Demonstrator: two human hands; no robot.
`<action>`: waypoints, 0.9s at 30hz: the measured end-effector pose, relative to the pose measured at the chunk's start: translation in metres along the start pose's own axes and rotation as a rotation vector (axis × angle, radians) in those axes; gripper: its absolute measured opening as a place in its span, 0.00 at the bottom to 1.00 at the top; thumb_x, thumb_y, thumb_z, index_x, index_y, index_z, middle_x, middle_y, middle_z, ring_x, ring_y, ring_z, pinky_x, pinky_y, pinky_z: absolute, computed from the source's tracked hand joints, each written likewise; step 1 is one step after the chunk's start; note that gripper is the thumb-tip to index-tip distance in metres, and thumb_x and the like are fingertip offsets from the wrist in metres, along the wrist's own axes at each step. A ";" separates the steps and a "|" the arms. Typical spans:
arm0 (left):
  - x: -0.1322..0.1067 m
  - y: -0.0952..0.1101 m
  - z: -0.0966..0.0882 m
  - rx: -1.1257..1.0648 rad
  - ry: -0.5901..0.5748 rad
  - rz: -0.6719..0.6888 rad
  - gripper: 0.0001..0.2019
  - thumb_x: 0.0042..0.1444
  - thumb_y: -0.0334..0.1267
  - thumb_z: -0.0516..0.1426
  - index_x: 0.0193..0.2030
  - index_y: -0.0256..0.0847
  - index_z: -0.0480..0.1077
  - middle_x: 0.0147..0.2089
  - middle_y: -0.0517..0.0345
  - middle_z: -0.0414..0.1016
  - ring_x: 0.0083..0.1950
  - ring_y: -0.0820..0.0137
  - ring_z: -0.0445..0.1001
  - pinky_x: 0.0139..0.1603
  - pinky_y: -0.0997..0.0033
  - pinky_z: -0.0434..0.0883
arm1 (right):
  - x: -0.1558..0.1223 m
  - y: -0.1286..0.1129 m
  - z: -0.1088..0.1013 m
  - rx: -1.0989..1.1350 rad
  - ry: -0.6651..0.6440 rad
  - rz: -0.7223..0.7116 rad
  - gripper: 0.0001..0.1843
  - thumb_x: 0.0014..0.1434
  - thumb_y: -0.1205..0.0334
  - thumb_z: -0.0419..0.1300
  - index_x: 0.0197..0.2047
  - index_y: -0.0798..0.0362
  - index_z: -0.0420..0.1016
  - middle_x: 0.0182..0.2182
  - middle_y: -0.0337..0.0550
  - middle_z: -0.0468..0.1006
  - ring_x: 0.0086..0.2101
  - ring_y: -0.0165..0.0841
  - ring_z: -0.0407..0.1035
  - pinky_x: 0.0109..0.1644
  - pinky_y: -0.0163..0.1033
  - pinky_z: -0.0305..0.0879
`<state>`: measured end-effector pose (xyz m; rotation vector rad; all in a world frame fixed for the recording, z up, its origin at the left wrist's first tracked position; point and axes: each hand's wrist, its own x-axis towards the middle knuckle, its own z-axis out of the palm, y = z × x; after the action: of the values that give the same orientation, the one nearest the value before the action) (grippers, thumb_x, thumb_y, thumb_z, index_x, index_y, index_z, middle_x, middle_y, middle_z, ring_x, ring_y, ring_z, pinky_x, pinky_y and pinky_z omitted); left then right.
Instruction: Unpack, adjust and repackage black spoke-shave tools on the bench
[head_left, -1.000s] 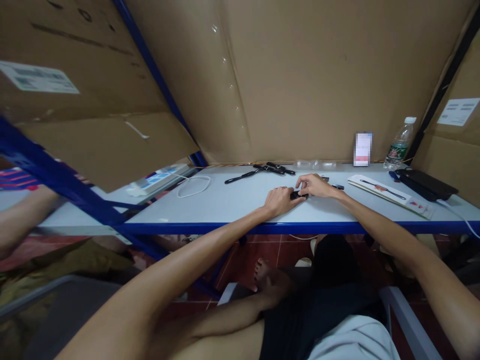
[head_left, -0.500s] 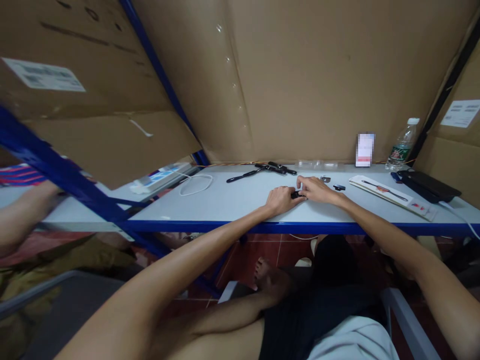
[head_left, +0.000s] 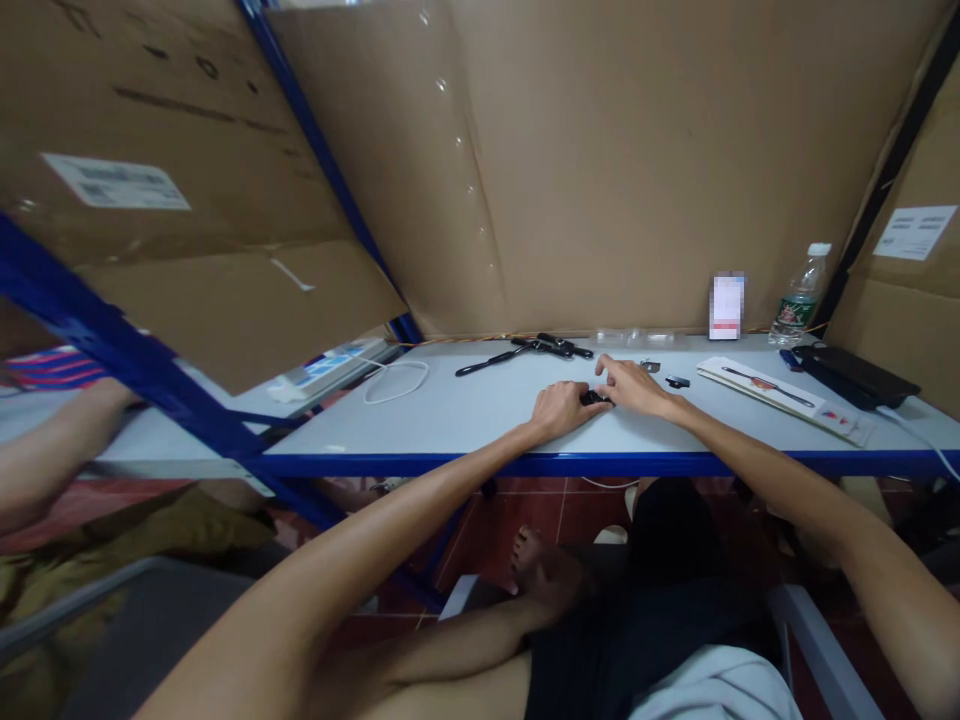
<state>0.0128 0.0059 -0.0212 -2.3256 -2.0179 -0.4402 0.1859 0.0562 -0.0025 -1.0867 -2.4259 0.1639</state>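
Observation:
My left hand rests on the grey tabletop, its fingers closed around a small black part. Most of that part is hidden by the fingers, so its kind does not show. From the right, my right hand reaches to the same part, with the thumb side against it and the index finger bent up above. Beyond the hands lies a black two-handled tool that looks like a spokeshave. Two small metal-and-black pieces, one farther back and one nearer, lie just right of my right hand.
A printed package, a black case, a plastic bottle and a propped phone stand or lie to the right. A white cable and power strip are left. Cardboard walls the back; another person's arm shows far left.
The view has shifted slightly, so the table sits a little lower. My right index finger has moved slightly at the black part; both hands stay at about the same place.

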 end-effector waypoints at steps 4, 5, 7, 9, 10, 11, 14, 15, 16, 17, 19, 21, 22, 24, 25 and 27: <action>-0.001 -0.001 -0.003 -0.035 0.013 -0.007 0.29 0.56 0.68 0.57 0.38 0.42 0.78 0.37 0.46 0.82 0.41 0.56 0.79 0.37 0.66 0.64 | 0.014 0.036 -0.024 -0.021 0.117 0.060 0.10 0.65 0.61 0.61 0.49 0.53 0.77 0.35 0.43 0.82 0.36 0.36 0.73 0.39 0.37 0.60; -0.001 -0.002 -0.003 -0.043 0.022 -0.008 0.27 0.56 0.68 0.59 0.37 0.42 0.78 0.37 0.47 0.81 0.40 0.56 0.79 0.37 0.67 0.63 | 0.014 0.044 -0.028 -0.050 0.111 0.060 0.09 0.65 0.62 0.61 0.46 0.53 0.79 0.35 0.44 0.82 0.36 0.36 0.74 0.39 0.37 0.60; 0.000 -0.002 -0.003 -0.060 0.045 -0.014 0.25 0.55 0.66 0.61 0.37 0.42 0.77 0.37 0.48 0.81 0.40 0.58 0.78 0.36 0.68 0.62 | 0.011 0.053 -0.031 -0.110 0.067 0.035 0.08 0.65 0.62 0.60 0.42 0.52 0.81 0.35 0.44 0.83 0.37 0.36 0.74 0.40 0.37 0.59; 0.001 -0.003 -0.003 -0.070 0.062 -0.017 0.24 0.55 0.64 0.61 0.37 0.42 0.76 0.37 0.49 0.80 0.39 0.58 0.77 0.35 0.68 0.60 | 0.003 0.054 -0.028 -0.162 0.033 -0.010 0.09 0.64 0.63 0.59 0.41 0.51 0.81 0.38 0.44 0.83 0.39 0.37 0.73 0.41 0.38 0.60; 0.001 -0.003 -0.003 -0.071 0.065 -0.018 0.24 0.55 0.64 0.61 0.37 0.42 0.75 0.37 0.49 0.80 0.39 0.59 0.77 0.35 0.68 0.60 | -0.001 0.051 -0.025 -0.186 0.024 -0.039 0.10 0.64 0.64 0.58 0.42 0.51 0.82 0.39 0.44 0.83 0.41 0.38 0.73 0.42 0.39 0.60; 0.001 -0.003 -0.002 -0.071 0.066 -0.018 0.24 0.55 0.64 0.62 0.37 0.42 0.75 0.37 0.50 0.80 0.39 0.59 0.77 0.34 0.68 0.59 | -0.005 0.047 -0.022 -0.210 0.020 -0.071 0.11 0.63 0.66 0.58 0.44 0.51 0.82 0.41 0.45 0.83 0.44 0.39 0.72 0.44 0.39 0.60; 0.000 -0.003 -0.002 -0.062 0.065 -0.008 0.23 0.56 0.63 0.61 0.37 0.42 0.74 0.37 0.50 0.80 0.39 0.59 0.76 0.35 0.68 0.59 | -0.012 0.033 -0.013 -0.276 -0.007 -0.179 0.12 0.62 0.67 0.58 0.45 0.52 0.81 0.43 0.49 0.82 0.48 0.43 0.69 0.48 0.42 0.59; 0.000 -0.003 -0.001 -0.058 0.064 -0.007 0.23 0.57 0.62 0.61 0.37 0.42 0.74 0.38 0.49 0.80 0.39 0.59 0.76 0.35 0.68 0.59 | -0.013 0.029 -0.011 -0.293 -0.021 -0.205 0.11 0.63 0.67 0.58 0.45 0.53 0.81 0.43 0.50 0.81 0.48 0.43 0.69 0.49 0.43 0.59; 0.000 -0.003 -0.001 -0.056 0.063 -0.008 0.22 0.58 0.62 0.60 0.37 0.42 0.74 0.38 0.49 0.80 0.40 0.59 0.76 0.35 0.67 0.60 | -0.013 0.027 -0.010 -0.305 -0.031 -0.221 0.10 0.63 0.66 0.58 0.44 0.54 0.81 0.43 0.51 0.81 0.48 0.43 0.69 0.50 0.44 0.58; 0.000 -0.004 -0.001 -0.056 0.058 -0.010 0.22 0.58 0.61 0.60 0.38 0.42 0.74 0.37 0.49 0.80 0.40 0.58 0.76 0.35 0.67 0.60 | -0.013 0.026 -0.008 -0.312 -0.038 -0.230 0.10 0.64 0.66 0.58 0.44 0.55 0.81 0.42 0.52 0.81 0.47 0.43 0.69 0.51 0.45 0.57; 0.000 -0.004 -0.001 -0.062 0.038 -0.010 0.21 0.59 0.60 0.59 0.39 0.42 0.75 0.37 0.50 0.80 0.39 0.59 0.76 0.35 0.68 0.60 | -0.014 0.028 -0.007 -0.312 -0.038 -0.229 0.10 0.65 0.65 0.58 0.44 0.55 0.80 0.43 0.52 0.81 0.47 0.43 0.69 0.51 0.45 0.57; 0.000 -0.005 -0.001 -0.068 0.017 0.017 0.19 0.61 0.58 0.59 0.41 0.43 0.75 0.37 0.51 0.80 0.39 0.59 0.77 0.36 0.68 0.60 | -0.014 0.032 -0.006 -0.302 -0.031 -0.222 0.10 0.66 0.65 0.58 0.45 0.55 0.79 0.43 0.52 0.80 0.46 0.42 0.69 0.51 0.44 0.56; 0.000 -0.006 -0.001 -0.069 0.009 0.038 0.17 0.62 0.56 0.58 0.41 0.43 0.75 0.37 0.52 0.80 0.40 0.60 0.77 0.36 0.69 0.60 | -0.015 0.034 -0.005 -0.298 -0.025 -0.219 0.09 0.67 0.65 0.58 0.46 0.55 0.79 0.43 0.51 0.80 0.46 0.42 0.69 0.51 0.44 0.56; 0.001 -0.007 -0.002 -0.068 -0.004 0.075 0.15 0.64 0.53 0.58 0.42 0.43 0.75 0.38 0.53 0.80 0.40 0.61 0.77 0.36 0.69 0.60 | -0.015 0.037 -0.004 -0.294 -0.016 -0.219 0.09 0.67 0.65 0.57 0.45 0.55 0.79 0.43 0.51 0.79 0.46 0.41 0.69 0.50 0.44 0.56; 0.000 -0.008 -0.003 -0.069 -0.011 0.087 0.14 0.64 0.51 0.57 0.42 0.43 0.75 0.39 0.53 0.80 0.40 0.61 0.77 0.36 0.69 0.61 | -0.016 0.038 -0.003 -0.292 -0.014 -0.220 0.09 0.68 0.65 0.57 0.45 0.55 0.79 0.43 0.50 0.79 0.46 0.41 0.69 0.50 0.43 0.56; 0.000 -0.010 -0.004 -0.073 -0.024 0.107 0.14 0.65 0.50 0.56 0.44 0.43 0.75 0.39 0.53 0.81 0.40 0.61 0.77 0.37 0.69 0.62 | -0.016 0.039 -0.001 -0.288 -0.010 -0.222 0.09 0.68 0.65 0.57 0.45 0.55 0.79 0.42 0.51 0.79 0.46 0.40 0.69 0.50 0.43 0.56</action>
<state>0.0024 0.0067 -0.0188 -2.4780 -1.9065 -0.4910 0.2217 0.0710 -0.0185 -0.9218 -2.6125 -0.2610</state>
